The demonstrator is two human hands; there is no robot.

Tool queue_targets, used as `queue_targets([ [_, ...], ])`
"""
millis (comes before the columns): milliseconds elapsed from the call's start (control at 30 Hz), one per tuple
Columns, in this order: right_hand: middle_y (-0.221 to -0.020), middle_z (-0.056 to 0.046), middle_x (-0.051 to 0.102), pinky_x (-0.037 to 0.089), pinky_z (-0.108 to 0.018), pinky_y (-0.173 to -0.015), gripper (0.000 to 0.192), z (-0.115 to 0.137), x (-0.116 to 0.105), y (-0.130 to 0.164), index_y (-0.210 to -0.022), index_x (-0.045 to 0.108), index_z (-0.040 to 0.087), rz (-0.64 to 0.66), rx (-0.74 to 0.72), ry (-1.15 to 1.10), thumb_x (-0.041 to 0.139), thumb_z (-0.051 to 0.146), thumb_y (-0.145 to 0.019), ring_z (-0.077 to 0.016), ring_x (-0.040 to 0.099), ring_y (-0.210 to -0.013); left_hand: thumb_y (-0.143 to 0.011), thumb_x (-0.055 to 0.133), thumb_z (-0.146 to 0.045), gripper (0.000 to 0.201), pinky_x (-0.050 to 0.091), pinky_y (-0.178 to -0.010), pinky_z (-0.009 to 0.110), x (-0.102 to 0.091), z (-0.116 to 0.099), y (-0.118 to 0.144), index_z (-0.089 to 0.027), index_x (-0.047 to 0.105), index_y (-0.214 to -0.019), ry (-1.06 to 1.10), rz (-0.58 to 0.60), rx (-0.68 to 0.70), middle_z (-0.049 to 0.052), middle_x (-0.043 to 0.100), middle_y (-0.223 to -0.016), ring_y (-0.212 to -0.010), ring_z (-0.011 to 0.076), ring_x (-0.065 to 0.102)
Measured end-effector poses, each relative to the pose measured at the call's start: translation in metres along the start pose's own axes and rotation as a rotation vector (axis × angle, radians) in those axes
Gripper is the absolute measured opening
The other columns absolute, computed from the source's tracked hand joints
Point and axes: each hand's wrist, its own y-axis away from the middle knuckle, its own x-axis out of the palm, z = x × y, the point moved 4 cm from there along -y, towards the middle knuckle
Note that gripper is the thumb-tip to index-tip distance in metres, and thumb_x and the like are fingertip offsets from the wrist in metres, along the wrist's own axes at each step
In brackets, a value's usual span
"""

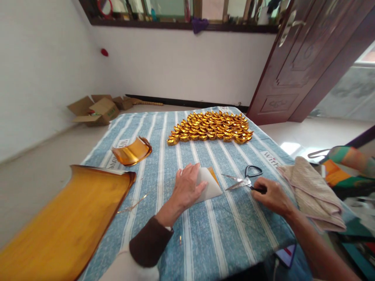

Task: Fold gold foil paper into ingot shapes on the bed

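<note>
My left hand (189, 182) lies with its fingers stretched out on a folded sheet of paper (211, 190), whitish on top with a gold strip showing at its far corner. To the right, my right hand (271, 194) has its fingers closed around one black handle of a pair of scissors (244, 182). The scissor blades are spread apart and point left toward the paper. Beyond both hands, many folded gold paper ingots (211, 127) sit packed together in rows.
Large gold sheets (76, 210) hang over the left table edge. A curled stack of smaller gold paper (131, 151) lies farther back. At right are a beige towel (315, 191) and a phone (285, 255) near my body. Open cardboard boxes (98, 111) stand on the floor.
</note>
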Motion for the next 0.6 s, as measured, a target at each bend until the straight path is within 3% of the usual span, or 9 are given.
queue_targets([
  [100, -0.058, 0.003, 0.05, 0.035, -0.026, -0.055, 0.015, 0.007, 0.005, -0.006, -0.061, 0.046, 0.022, 0.058, -0.088, 0.012, 0.054, 0.028, -0.07, -0.0135, 0.048, -0.056, -0.082, 0.062, -0.031, 0.054, 0.033, -0.104, 0.057, -0.004, 0.0, -0.01, -0.013, 0.051, -0.131, 0.045, 0.008, -0.009, 0.015, 0.065, -0.119, -0.115, 0.0325, 0.057],
  [233, -0.062, 0.002, 0.053, 0.036, -0.026, -0.058, 0.01, 0.01, 0.007, -0.014, -0.063, 0.047, 0.022, 0.062, -0.17, 0.049, 0.055, 0.024, -0.069, -0.0139, 0.048, -0.058, -0.078, 0.062, -0.025, 0.048, 0.039, -0.1, 0.05, -0.008, 0.001, -0.014, -0.016, 0.059, -0.124, 0.144, -0.016, 0.055, 0.009, 0.07, -0.11, -0.102, 0.0276, 0.062],
  [433, -0.065, 0.001, 0.055, 0.037, -0.027, -0.061, 0.008, 0.006, 0.007, -0.021, -0.064, 0.048, 0.021, 0.047, -0.207, 0.049, 0.054, 0.023, -0.069, -0.0148, 0.051, -0.062, -0.074, 0.062, -0.018, 0.05, 0.045, -0.096, 0.042, -0.01, 0.002, -0.01, -0.02, 0.06, -0.125, 0.288, -0.057, 0.128, 0.006, 0.069, -0.113, -0.105, 0.0247, 0.06],
  [600, -0.068, 0.0, 0.057, 0.037, -0.027, -0.062, 0.002, 0.003, 0.012, -0.023, -0.067, 0.052, 0.02, 0.103, -0.237, 0.058, 0.053, 0.02, -0.068, -0.0153, 0.052, -0.064, -0.076, 0.061, -0.017, 0.047, 0.043, -0.1, 0.047, -0.009, 0.003, -0.011, -0.023, 0.061, -0.123, 0.277, -0.07, 0.187, 0.006, 0.068, -0.115, -0.11, 0.0261, 0.058],
])
